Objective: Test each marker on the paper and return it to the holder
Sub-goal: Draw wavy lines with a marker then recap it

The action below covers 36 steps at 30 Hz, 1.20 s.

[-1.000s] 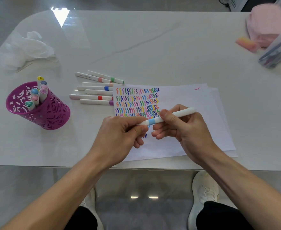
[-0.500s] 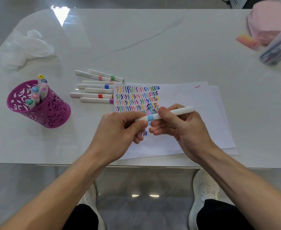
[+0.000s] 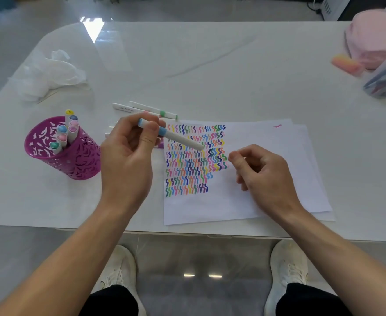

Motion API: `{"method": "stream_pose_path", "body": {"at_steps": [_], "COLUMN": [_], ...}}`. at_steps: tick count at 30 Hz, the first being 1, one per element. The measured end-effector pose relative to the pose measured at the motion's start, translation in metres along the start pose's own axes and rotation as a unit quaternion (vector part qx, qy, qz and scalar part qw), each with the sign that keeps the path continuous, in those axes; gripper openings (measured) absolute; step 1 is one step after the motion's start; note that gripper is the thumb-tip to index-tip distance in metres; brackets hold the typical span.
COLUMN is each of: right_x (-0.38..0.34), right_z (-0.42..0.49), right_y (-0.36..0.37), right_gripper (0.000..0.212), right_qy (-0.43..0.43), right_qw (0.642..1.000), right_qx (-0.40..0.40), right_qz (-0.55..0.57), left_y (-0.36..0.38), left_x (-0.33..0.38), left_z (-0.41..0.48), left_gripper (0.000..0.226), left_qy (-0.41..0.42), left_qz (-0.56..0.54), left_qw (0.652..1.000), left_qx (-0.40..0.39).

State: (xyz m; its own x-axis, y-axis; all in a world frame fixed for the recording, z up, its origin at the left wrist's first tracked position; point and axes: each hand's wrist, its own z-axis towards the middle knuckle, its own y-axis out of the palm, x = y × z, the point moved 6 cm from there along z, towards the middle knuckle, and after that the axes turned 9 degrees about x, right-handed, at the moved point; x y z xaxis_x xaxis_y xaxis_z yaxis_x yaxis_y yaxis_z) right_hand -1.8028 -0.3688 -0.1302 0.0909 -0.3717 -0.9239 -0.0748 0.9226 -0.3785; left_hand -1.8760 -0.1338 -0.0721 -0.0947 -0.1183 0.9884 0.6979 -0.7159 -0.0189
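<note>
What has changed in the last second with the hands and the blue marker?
The right hand let go of the blue marker and now hangs over the paper holding nothing. The left hand alone grips it and has carried it left, towards the holder. The holder, the paper and the loose markers stayed put.

The person wears black trousers (image 3: 110,302) and white sneakers (image 3: 289,263).

Colours, desk view
holder (image 3: 82,160) magenta, leaf-like cutouts; paper (image 3: 267,137) white, rows of multicolour squiggles; marker (image 3: 183,139) white, light-blue band.
</note>
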Motion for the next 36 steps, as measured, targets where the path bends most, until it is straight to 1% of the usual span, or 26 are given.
{"method": "stream_pose_path", "body": {"at_steps": [3,5,7,9,11,18,23,26,29,32,36], "right_x": [0.000,-0.002,-0.003,-0.004,-0.005,-0.007,-0.007,-0.007,-0.007,-0.007,-0.008], "right_z": [-0.004,-0.006,-0.007,-0.008,-0.008,-0.009,-0.009,-0.009,-0.010,-0.009,-0.009], "right_y": [0.006,0.011,0.014,0.016,0.018,0.021,0.022,0.022,0.022,0.022,0.023], "right_gripper": [0.019,0.018,0.016,0.017,0.018,0.018,0.019,0.019,0.019,0.019,0.019], "right_qy": [-0.056,-0.092,-0.114,-0.122,-0.128,-0.139,-0.139,-0.136,-0.136,-0.135,-0.138], "right_qw": [0.994,0.985,0.976,0.972,0.969,0.961,0.960,0.960,0.960,0.959,0.957], "right_qx": [-0.007,-0.017,-0.025,-0.035,-0.040,-0.042,-0.044,-0.043,-0.043,-0.041,-0.042], "right_qz": [-0.089,-0.147,-0.182,-0.199,-0.210,-0.236,-0.238,-0.241,-0.243,-0.246,-0.250], "left_y": [-0.007,-0.010,-0.013,-0.021,-0.032,-0.076,-0.104,-0.110,-0.107,-0.106,-0.107], "left_x": [0.018,0.030,0.042,0.051,0.060,0.076,0.076,0.074,0.068,0.059,0.045], "left_z": [-0.004,-0.009,-0.015,-0.018,-0.017,-0.001,0.011,0.013,0.013,0.015,0.019], "left_gripper": [0.016,0.023,0.030,0.032,0.032,0.029,0.030,0.028,0.030,0.031,0.031], "left_qy": [0.100,0.177,0.249,0.299,0.321,0.295,0.262,0.251,0.237,0.207,0.151], "left_qz": [0.074,0.130,0.175,0.194,0.193,0.150,0.147,0.159,0.210,0.254,0.294], "left_qw": [0.992,0.975,0.952,0.933,0.924,0.920,0.916,0.918,0.921,0.924,0.928], "left_qx": [0.020,0.022,0.023,0.041,0.074,0.209,0.265,0.261,0.229,0.196,0.172]}}
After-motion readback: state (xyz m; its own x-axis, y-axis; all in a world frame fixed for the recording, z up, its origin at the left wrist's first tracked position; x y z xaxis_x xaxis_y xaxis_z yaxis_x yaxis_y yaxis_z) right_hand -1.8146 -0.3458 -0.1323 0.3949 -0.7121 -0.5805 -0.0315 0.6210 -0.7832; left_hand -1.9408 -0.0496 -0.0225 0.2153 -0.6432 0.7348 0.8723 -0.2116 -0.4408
